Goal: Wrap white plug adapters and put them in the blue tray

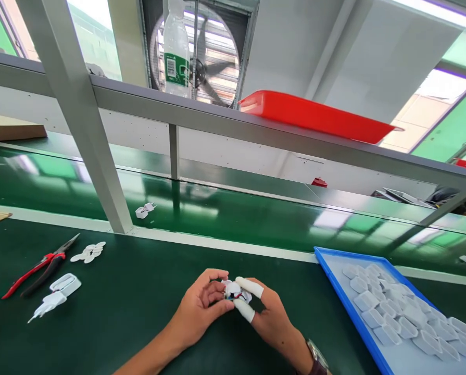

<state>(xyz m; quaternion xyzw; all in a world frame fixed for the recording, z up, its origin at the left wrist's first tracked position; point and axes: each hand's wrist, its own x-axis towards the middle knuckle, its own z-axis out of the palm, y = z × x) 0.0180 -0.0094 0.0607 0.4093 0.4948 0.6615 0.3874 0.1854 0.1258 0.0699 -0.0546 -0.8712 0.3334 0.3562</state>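
Both hands meet over the dark green bench around a small white plastic housing with a circuit board and thin wires (pixel 237 290). My left hand (pixel 199 307) has its fingers curled round the housing's left side. From the right, my right hand (pixel 266 310) pinches it between thumb and forefinger, both wearing white finger cots. The fingers cover much of the part. To the left lie a white housing (pixel 65 284) with a pronged white piece (pixel 49 304) beside it, red-and-black long-nose pliers (pixel 47 265) and several white flat pieces (pixel 89 252).
On the right, a blue-rimmed tray (pixel 345 304) holds several white plastic shells (pixel 406 312). A metal frame (pixel 86 125) crosses ahead, carrying a red tray (pixel 314 115) and a plastic bottle (pixel 177 52). Behind its lower edge, a small white part (pixel 143 210) sits on the green belt (pixel 233 208).
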